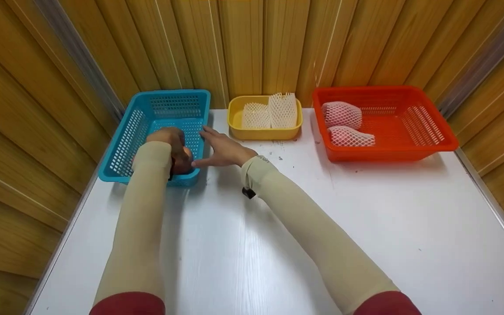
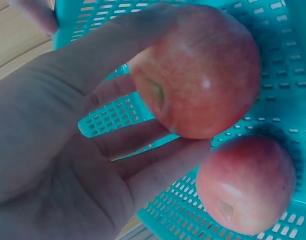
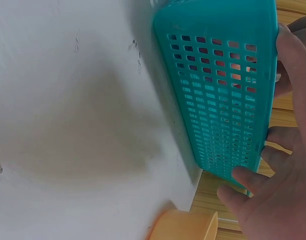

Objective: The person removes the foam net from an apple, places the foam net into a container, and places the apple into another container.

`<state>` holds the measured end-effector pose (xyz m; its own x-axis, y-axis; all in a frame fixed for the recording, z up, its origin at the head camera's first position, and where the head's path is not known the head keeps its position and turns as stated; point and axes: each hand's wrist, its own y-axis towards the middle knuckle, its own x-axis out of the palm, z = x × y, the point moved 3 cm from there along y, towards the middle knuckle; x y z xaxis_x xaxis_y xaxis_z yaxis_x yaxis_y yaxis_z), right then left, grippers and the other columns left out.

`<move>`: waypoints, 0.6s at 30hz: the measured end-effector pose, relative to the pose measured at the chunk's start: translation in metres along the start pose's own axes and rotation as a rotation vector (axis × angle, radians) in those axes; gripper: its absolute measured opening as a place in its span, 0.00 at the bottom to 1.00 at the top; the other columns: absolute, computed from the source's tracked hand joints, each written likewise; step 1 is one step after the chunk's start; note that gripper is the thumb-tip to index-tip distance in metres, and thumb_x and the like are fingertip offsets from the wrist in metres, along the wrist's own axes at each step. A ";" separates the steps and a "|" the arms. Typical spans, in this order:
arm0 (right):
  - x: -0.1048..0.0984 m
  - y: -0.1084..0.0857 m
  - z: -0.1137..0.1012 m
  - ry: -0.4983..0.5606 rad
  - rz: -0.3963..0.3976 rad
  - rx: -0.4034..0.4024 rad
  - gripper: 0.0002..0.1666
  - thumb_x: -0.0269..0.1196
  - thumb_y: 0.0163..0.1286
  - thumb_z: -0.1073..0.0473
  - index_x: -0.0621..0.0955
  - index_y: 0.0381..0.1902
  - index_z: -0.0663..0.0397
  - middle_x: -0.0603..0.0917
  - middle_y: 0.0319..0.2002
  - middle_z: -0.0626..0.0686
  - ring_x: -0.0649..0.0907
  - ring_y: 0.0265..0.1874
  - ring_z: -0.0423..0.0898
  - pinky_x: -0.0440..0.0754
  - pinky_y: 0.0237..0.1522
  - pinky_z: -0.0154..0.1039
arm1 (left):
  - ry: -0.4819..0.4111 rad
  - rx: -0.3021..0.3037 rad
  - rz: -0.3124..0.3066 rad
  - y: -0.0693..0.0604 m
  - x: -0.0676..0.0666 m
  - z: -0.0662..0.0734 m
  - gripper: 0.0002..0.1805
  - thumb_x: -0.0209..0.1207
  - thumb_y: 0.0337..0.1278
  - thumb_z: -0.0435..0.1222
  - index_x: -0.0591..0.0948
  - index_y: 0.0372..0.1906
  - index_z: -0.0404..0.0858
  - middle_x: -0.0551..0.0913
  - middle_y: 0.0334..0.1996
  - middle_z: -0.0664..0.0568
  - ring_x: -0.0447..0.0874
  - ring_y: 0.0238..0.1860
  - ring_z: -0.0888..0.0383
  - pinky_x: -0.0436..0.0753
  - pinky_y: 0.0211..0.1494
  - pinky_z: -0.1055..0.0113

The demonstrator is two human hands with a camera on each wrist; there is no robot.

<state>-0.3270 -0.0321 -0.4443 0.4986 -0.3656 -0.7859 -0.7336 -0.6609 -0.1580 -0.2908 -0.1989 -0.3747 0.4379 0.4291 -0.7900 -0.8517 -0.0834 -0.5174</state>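
Inside the blue-green plastic basket (image 1: 177, 105) my left hand (image 1: 168, 139) grips an apple (image 2: 208, 75). In the left wrist view the thumb lies over this red apple and the fingers curl beneath it. A second apple (image 2: 248, 185) rests beside it in the basket, close to the fingertips. My right hand (image 1: 223, 149) is at the basket's right rim, thumb and fingers spread. In the right wrist view its fingers lie along the rim, over the perforated side wall (image 3: 218, 110), and it holds no fruit.
A yellow container (image 1: 265, 134) with white foam net sleeves (image 1: 282, 111) stands at the back middle. To the right, a red basket (image 1: 392, 153) contains two net-wrapped pinkish fruits, one behind (image 1: 342, 114) and one in front (image 1: 350, 136). Wood-patterned panels (image 1: 243, 48) enclose the white table (image 1: 252, 245).
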 end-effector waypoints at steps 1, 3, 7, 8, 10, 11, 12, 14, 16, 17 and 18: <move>0.001 0.000 -0.001 -0.003 -0.004 -0.007 0.67 0.65 0.59 0.22 0.50 0.84 0.41 0.41 0.84 0.44 0.52 0.81 0.52 0.56 0.79 0.49 | 0.072 0.021 -0.002 0.004 0.001 -0.001 0.36 0.78 0.45 0.32 0.77 0.63 0.36 0.78 0.56 0.39 0.72 0.55 0.41 0.87 0.52 0.46; 0.002 0.001 -0.002 -0.006 -0.009 -0.013 0.67 0.65 0.59 0.22 0.50 0.84 0.42 0.41 0.84 0.44 0.53 0.81 0.54 0.56 0.79 0.50 | 0.189 0.064 0.014 0.011 0.002 -0.005 0.28 0.77 0.48 0.35 0.81 0.56 0.34 0.82 0.50 0.40 0.76 0.49 0.43 0.86 0.52 0.47; 0.003 0.001 -0.005 -0.006 -0.013 -0.013 0.66 0.66 0.59 0.23 0.50 0.84 0.42 0.41 0.84 0.44 0.52 0.81 0.54 0.56 0.79 0.50 | 0.280 0.106 0.032 0.018 0.002 -0.010 0.22 0.75 0.52 0.40 0.84 0.49 0.33 0.85 0.45 0.40 0.78 0.44 0.45 0.84 0.54 0.47; 0.002 0.001 -0.005 -0.007 -0.014 -0.011 0.66 0.66 0.59 0.23 0.50 0.84 0.42 0.41 0.84 0.43 0.52 0.81 0.54 0.56 0.79 0.50 | 0.268 0.105 0.036 0.018 0.002 -0.012 0.23 0.76 0.51 0.41 0.84 0.48 0.33 0.85 0.45 0.40 0.78 0.44 0.45 0.85 0.54 0.48; 0.002 0.001 -0.006 -0.002 -0.017 -0.004 0.67 0.66 0.59 0.22 0.50 0.84 0.42 0.41 0.84 0.43 0.52 0.81 0.53 0.56 0.79 0.50 | 0.253 0.104 0.030 0.018 0.001 -0.013 0.25 0.76 0.51 0.43 0.83 0.51 0.33 0.84 0.47 0.40 0.78 0.46 0.44 0.83 0.56 0.46; 0.002 0.001 -0.005 -0.004 -0.017 -0.003 0.67 0.66 0.58 0.22 0.50 0.84 0.42 0.41 0.84 0.43 0.52 0.81 0.53 0.56 0.79 0.50 | 0.252 0.106 0.032 0.019 0.001 -0.013 0.26 0.77 0.52 0.43 0.83 0.51 0.34 0.84 0.46 0.40 0.78 0.46 0.44 0.83 0.55 0.47; 0.002 0.000 -0.005 -0.002 -0.017 0.001 0.67 0.66 0.58 0.22 0.50 0.84 0.41 0.41 0.84 0.42 0.52 0.81 0.53 0.55 0.79 0.50 | 0.263 0.111 0.038 0.019 0.002 -0.013 0.26 0.77 0.52 0.44 0.83 0.52 0.34 0.84 0.46 0.40 0.78 0.46 0.44 0.83 0.55 0.47; 0.001 0.000 -0.005 -0.002 -0.014 0.005 0.67 0.66 0.58 0.22 0.51 0.84 0.41 0.41 0.84 0.42 0.52 0.81 0.52 0.55 0.79 0.50 | 0.270 0.111 0.051 0.020 0.002 -0.013 0.25 0.76 0.54 0.43 0.82 0.53 0.34 0.84 0.45 0.40 0.77 0.46 0.44 0.83 0.55 0.48; 0.001 0.000 -0.005 0.001 -0.010 0.009 0.67 0.66 0.58 0.22 0.51 0.84 0.41 0.41 0.84 0.42 0.52 0.81 0.52 0.55 0.79 0.49 | 0.248 0.101 0.066 0.020 0.003 -0.013 0.25 0.74 0.56 0.41 0.82 0.55 0.35 0.83 0.46 0.40 0.76 0.47 0.43 0.82 0.56 0.47; 0.000 0.000 -0.004 0.001 -0.010 0.009 0.67 0.66 0.58 0.22 0.51 0.84 0.41 0.41 0.84 0.42 0.52 0.81 0.52 0.55 0.79 0.50 | 0.235 0.096 0.074 0.019 0.003 -0.013 0.24 0.74 0.56 0.40 0.81 0.56 0.36 0.83 0.47 0.40 0.76 0.47 0.43 0.82 0.57 0.46; 0.000 0.000 -0.004 0.005 -0.010 0.011 0.67 0.66 0.58 0.22 0.51 0.84 0.41 0.41 0.84 0.42 0.52 0.81 0.51 0.55 0.79 0.49 | 0.218 0.094 0.081 0.018 0.004 -0.013 0.25 0.74 0.56 0.39 0.81 0.57 0.36 0.82 0.48 0.39 0.76 0.48 0.42 0.82 0.58 0.45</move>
<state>-0.3249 -0.0349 -0.4419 0.5081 -0.3622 -0.7814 -0.7337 -0.6572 -0.1724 -0.3011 -0.2105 -0.3913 0.4101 0.2191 -0.8853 -0.9051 -0.0217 -0.4246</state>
